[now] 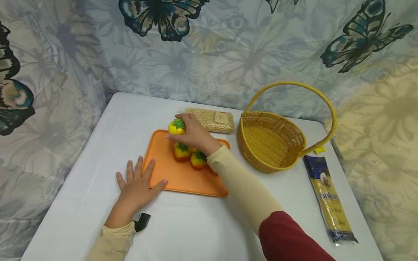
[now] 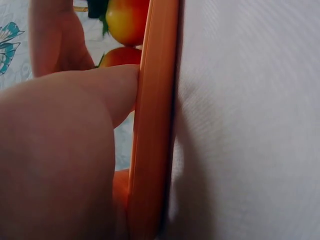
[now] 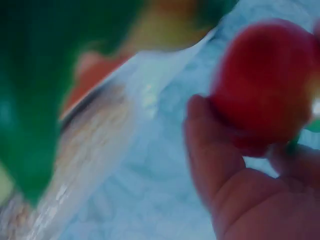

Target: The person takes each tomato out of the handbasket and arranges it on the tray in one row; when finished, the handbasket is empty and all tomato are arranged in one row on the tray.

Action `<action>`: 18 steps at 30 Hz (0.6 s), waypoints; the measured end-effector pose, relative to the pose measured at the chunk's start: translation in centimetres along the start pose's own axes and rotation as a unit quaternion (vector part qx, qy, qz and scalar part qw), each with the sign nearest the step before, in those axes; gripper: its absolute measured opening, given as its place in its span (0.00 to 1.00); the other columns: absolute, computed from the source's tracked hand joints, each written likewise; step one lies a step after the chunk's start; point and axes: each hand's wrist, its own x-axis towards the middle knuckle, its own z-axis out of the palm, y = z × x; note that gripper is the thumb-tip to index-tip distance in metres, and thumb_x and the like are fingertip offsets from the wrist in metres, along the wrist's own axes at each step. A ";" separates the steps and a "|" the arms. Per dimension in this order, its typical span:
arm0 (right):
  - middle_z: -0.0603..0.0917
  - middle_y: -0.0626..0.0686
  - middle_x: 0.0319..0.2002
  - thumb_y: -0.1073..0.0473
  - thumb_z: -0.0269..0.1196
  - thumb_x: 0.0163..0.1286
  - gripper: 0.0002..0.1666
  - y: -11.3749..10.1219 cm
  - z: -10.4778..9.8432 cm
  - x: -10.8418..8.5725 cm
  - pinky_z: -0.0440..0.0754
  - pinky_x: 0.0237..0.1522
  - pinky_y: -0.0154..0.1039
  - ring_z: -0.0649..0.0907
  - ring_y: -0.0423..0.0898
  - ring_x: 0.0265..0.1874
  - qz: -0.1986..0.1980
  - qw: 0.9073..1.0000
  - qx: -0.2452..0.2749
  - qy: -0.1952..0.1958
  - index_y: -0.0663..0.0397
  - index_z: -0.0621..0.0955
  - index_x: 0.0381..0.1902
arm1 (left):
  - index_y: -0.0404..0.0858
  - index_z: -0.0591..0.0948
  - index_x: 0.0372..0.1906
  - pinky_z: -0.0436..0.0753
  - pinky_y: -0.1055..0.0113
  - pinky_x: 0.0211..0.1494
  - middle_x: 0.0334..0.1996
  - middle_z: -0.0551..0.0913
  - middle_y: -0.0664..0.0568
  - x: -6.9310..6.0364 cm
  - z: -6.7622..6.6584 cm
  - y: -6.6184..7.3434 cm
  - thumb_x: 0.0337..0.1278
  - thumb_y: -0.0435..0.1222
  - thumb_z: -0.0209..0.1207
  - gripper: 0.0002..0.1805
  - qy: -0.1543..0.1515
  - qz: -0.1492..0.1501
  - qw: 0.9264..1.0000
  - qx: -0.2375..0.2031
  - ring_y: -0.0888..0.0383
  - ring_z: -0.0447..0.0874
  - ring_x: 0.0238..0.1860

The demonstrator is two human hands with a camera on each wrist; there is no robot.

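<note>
My right hand [image 1: 196, 133] holds a yellow-red persimmon [image 1: 176, 127] with a green leafy top, above the far left part of an orange tray [image 1: 187, 181]. The right wrist view shows its red underside, gripped between fingers and thumb. Two more persimmons, one left [image 1: 181, 152] and one right [image 1: 198, 159], sit on the tray; the right forearm hides part of the tray beyond them. My left hand [image 1: 137, 188] lies with fingers spread at the tray's near left corner. In the left wrist view its thumb [image 2: 100, 90] touches the tray rim [image 2: 155, 120].
A clear bag of pale grains [image 1: 209, 120] lies behind the tray. To the right stands a wicker basket [image 1: 245, 150] with a tall arched handle. A yellow and blue packet [image 1: 330, 199] lies near the table's right edge. A patterned cloth [image 1: 212, 65] hangs behind.
</note>
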 end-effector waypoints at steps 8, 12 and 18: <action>0.73 0.58 0.70 0.29 0.71 0.66 0.52 -2.4 1.0 0.8 0.74 0.66 0.50 0.72 0.54 0.65 -0.010 0.994 -0.111 0.001 0.47 0.71 0.79 | 0.40 0.54 0.86 0.18 0.21 0.66 0.84 0.35 0.30 0.0 -0.1 0.5 0.70 0.70 0.53 0.54 -0.006 0.001 1.000 -0.006 0.25 0.19 0.80; 0.76 0.55 0.70 0.29 0.72 0.66 0.52 -3.1 1.2 1.2 0.70 0.69 0.54 0.74 0.55 0.67 -0.006 0.988 -0.154 -0.016 0.48 0.72 0.78 | 0.40 0.55 0.86 0.18 0.22 0.67 0.84 0.35 0.30 0.0 -0.2 0.5 0.71 0.68 0.55 0.53 -0.004 -0.001 1.000 -0.006 0.25 0.19 0.80; 0.77 0.56 0.70 0.39 0.77 0.65 0.49 -3.4 2.6 2.4 0.75 0.67 0.48 0.78 0.54 0.65 -0.027 0.985 -0.162 -0.058 0.55 0.73 0.76 | 0.40 0.56 0.86 0.19 0.22 0.68 0.84 0.37 0.30 0.0 -0.1 0.2 0.70 0.68 0.56 0.53 0.003 -0.003 1.000 -0.012 0.25 0.20 0.80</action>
